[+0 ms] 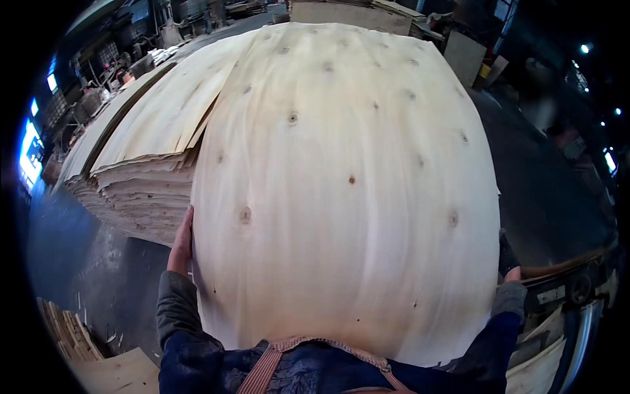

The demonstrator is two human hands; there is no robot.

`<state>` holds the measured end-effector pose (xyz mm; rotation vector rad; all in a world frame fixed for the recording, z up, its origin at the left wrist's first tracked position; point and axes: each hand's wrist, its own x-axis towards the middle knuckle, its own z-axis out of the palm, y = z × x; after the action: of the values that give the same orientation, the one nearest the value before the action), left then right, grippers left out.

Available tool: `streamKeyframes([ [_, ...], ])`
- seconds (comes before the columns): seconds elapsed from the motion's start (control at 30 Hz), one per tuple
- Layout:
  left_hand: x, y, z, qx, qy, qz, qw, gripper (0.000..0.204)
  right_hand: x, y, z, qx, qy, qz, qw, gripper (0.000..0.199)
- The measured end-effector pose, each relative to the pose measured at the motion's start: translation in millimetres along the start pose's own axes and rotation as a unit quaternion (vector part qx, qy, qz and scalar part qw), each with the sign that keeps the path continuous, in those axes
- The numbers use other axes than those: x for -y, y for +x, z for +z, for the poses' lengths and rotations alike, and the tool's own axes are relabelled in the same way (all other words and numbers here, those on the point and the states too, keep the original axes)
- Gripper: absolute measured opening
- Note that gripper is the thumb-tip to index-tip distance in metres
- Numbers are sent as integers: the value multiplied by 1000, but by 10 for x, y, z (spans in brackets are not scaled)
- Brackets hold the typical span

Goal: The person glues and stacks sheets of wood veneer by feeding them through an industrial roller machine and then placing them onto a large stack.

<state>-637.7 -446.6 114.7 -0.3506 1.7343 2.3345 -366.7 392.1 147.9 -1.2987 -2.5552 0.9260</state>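
Observation:
A large pale sheet of wood veneer (328, 197) with scattered brown knots spreads out in front of me, its near edge close to my body. My left hand (183, 244) is at its left edge, fingers pointing forward along the side and partly hidden by the sheet. At the opposite edge, my right hand (508, 257) in a dark glove grips the side; its fingers are mostly out of sight. Left of the sheet stands a thick stack of veneer (147, 180) with ragged edges, and the sheet's left edge overlaps it.
Right of the sheet lies a broad dark surface (538, 177), with machine parts (581, 289) at its near end. Wood strips (72, 335) and a veneer piece (118, 374) lie low on the left. More stacked boards (351, 16) stand at the far end.

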Motion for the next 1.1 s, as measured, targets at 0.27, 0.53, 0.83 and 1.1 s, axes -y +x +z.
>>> streamKeyframes([
  [0.27,94,149,-30,65,-50,-15,997,61,-201,-475,-374,-30,-3,52,998,59],
  [0.53,346,381,-220,163,-129,-46,977,56,38,-1730,-1126,-118,-48,52,990,58],
  [0.83,320,-1170,243,202,-45,-12,978,59,-415,-3405,-1835,-199,-61,88,974,57],
  [1.1,203,-1290,570,306,-48,6,951,67,-772,-4495,-2078,-252,-10,149,956,55],
])
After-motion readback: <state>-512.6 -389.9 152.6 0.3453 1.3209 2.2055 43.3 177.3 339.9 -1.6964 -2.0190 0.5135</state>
